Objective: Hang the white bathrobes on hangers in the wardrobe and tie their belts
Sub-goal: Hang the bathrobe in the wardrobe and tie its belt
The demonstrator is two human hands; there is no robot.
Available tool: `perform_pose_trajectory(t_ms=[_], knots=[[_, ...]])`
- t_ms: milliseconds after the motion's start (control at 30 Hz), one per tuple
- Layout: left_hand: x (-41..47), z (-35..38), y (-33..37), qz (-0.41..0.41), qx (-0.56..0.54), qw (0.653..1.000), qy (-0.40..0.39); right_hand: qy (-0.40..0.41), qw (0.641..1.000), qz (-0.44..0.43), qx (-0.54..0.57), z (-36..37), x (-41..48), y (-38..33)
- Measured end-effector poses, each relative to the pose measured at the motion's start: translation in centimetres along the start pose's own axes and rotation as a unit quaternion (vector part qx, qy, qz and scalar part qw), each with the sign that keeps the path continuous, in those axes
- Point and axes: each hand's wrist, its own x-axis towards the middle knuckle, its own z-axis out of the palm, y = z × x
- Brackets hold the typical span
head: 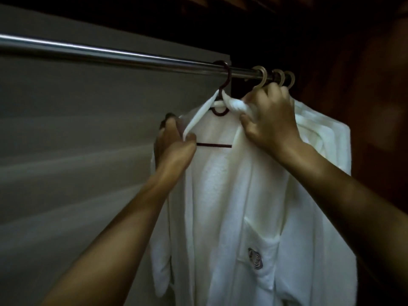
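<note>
Grips the white bathrobe (pixel 231 195) by its lapel with the left hand (pixel 174 142), bunches its collar in the right hand (pixel 269 120). Hangs on a dark hanger (pixel 214 145) from the wardrobe rail (pixel 110 53). Looks soft, floppy, fairly heavy; best taken at the collar, over the hanger's shoulders.

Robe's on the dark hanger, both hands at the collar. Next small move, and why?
Likely smooth the bunched collar out along the hanger with the right hand: it is wadded beside the hook, while the left hand pinches the other lapel by the crossbar. The bathrobe already hangs from the rod.
</note>
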Motion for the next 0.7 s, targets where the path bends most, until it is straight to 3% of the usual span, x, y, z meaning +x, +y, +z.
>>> perform_pose_trajectory(t_ms=[133,267,400,467,600,700], knots=[[2.9,0.5,2.1,0.092,-0.007,0.996,-0.014,0.000,1.000,-0.017,-0.017,-0.5,0.1,-0.6],[4.3,1.1,4.1,0.053,0.006,0.997,-0.057,-0.006,0.999,0.004,0.032,-0.4,1.0,-0.6],[4.6,1.1,6.2,-0.032,-0.162,0.986,-0.034,0.031,0.992,0.075,0.101,0.1,1.7,-1.1],[3.5,1.7,6.4,-0.023,-0.198,0.978,-0.059,0.049,0.989,0.066,0.121,0.8,1.1,-2.0],[3.6,1.3,4.4,-0.018,-0.201,0.977,-0.068,-0.009,0.992,0.052,0.114,0.0,0.3,-1.0],[5.8,-0.2,0.2,0.040,-0.116,0.992,-0.030,-0.106,0.986,0.096,0.082,-2.2,0.3,1.2]])
